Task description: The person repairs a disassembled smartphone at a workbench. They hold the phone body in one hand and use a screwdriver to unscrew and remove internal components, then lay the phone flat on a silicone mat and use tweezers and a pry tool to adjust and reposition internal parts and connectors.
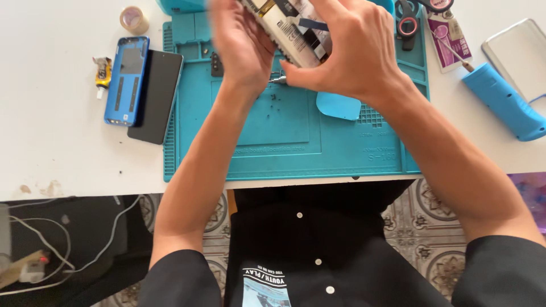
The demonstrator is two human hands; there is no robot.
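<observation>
On the white desk (57, 85), a blue phone back cover (126, 79) lies beside a black screen panel (156, 96). Above the blue repair mat (284, 142), your left hand (242, 48) and right hand (352, 54) both clasp the opened smartphone (296, 28). A blue tool (503, 102) lies at the right.

1. The left hand (242, 42) is motion-blurred, its fingertips cut off by the top edge.
2. The opened phone (293, 28) is half hidden behind both hands.
3. The scissors (406, 17) run off the top edge.

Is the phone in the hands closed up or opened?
Opened: the phone, held by both hands, shows bare inner parts; a blue back cover lies separately.
</observation>
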